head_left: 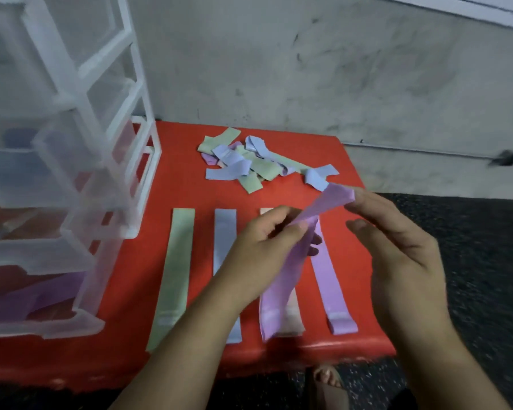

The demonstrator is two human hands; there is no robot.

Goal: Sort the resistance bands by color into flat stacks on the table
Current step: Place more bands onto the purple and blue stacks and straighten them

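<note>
At centre frame, your left hand point(261, 250) pinches the purple band point(282, 279) mid-length. Your right hand point(397, 255), fingers nearly straight, props its upper end above the tabletop point(184, 149). Judged light, limp, stretchy: grip both ends, pull taut, lay onto the purple strip point(328, 279).

Left hand point(258, 247) pinches a long lilac-purple elastic band point(282, 279) mid-length. Right hand point(397, 247) has its fingertips at the band's upper end with the thumb apart; grip there is unclear. On the red tabletop point(190, 190), flat side by side from the left: pale green band point(175, 267), light blue band point(224, 232), pale pink band point(295, 318) partly hidden behind the held one, purple band point(329, 285). Jumbled pile of green, blue and purple bands point(249, 161) further back. Translucent plastic drawer unit point(57, 173) on the left.
</note>
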